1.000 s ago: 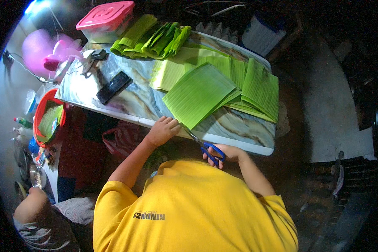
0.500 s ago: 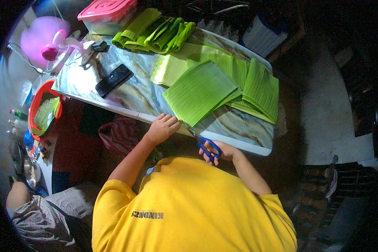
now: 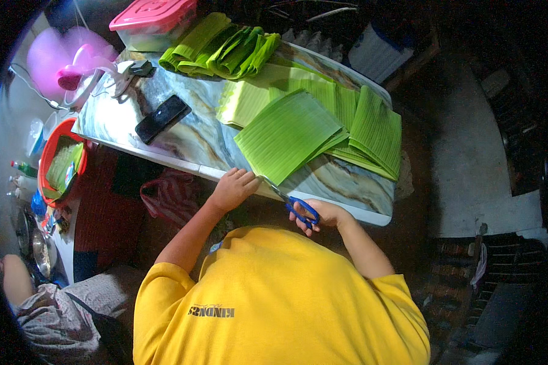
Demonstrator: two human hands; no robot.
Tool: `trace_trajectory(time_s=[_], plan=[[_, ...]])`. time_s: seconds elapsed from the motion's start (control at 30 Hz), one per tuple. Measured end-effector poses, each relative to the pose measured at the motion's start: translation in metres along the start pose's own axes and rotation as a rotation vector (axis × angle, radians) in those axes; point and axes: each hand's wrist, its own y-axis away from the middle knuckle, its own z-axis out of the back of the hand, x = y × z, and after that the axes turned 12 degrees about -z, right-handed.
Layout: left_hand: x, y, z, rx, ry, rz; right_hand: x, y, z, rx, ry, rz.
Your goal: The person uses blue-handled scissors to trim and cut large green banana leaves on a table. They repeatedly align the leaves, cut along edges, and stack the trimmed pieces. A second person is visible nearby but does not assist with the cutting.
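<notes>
Several leaves (image 3: 289, 134) lie on the table (image 3: 210, 143); by its edge, the right hand (image 3: 325, 213) grips scissors (image 3: 290, 201); left hand (image 3: 235, 187) curls, hold unclear.

both bare forearms reach forward from the torso (image 3: 280, 292), elbows bent, converging toward the middle. the left forearm (image 3: 195, 231) runs in a nearly straight line into the left hand (image 3: 234, 187), back turned up, fingers curled and close together. the right forearm (image 3: 364, 248) slants up and inward; its wrist bends toward the left, and the right hand (image 3: 315, 218), nearer the torso, has its fingers curled in a grip.
</notes>
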Motion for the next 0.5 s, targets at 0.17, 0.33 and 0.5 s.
trace_trajectory(time_s=[0.17,0.33,0.5], plan=[[-0.002,-0.001,0.0031,0.0,0.011,0.013,0.0041,0.0045,-0.0011,0.008,-0.014,-0.015],[-0.0012,-0.0014,0.0053,0.003,0.012,-0.003,-0.0001,-0.0031,-0.0012,0.017,-0.054,-0.013],[-0.0019,0.0001,0.0041,0.005,0.004,0.006,0.0073,-0.0034,0.0028,0.044,-0.047,-0.023]])
